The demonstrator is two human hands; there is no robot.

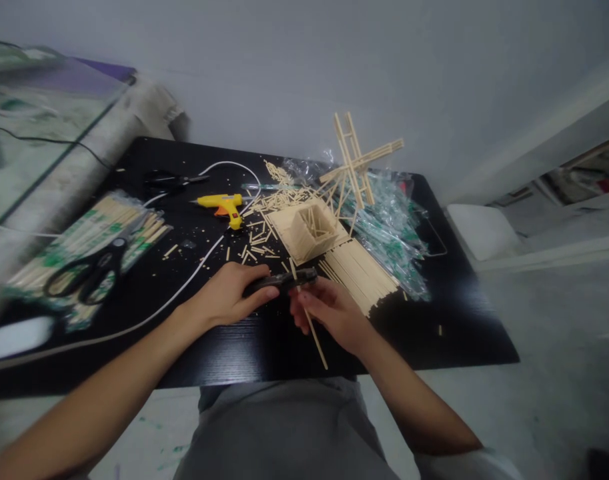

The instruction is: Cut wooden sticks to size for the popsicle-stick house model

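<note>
Bare forearms [409, 400] are reaching over a glossy black tabletop [434, 340]. Ahead, a pale, square-based wooden model [301, 239] is obstructing the middle, a yellow pistol-shaped glue gun [227, 204] lying to its left. The left hand [234, 293] is gripping a dark, plier-like tool [280, 280]; the right hand [337, 312] is grasping a thin, pale wooden stick [315, 335] at the tool's head, its long axis slanting from near the model toward the tabletop's near edge.

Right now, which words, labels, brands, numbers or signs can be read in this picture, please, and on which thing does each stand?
None can be read.
Packaged sticks: green print, too blurred to read.
Clear wrappers: green marks, too blurred to read.
Yellow glue gun and dark hand tool: no lettering can be made out.
</note>
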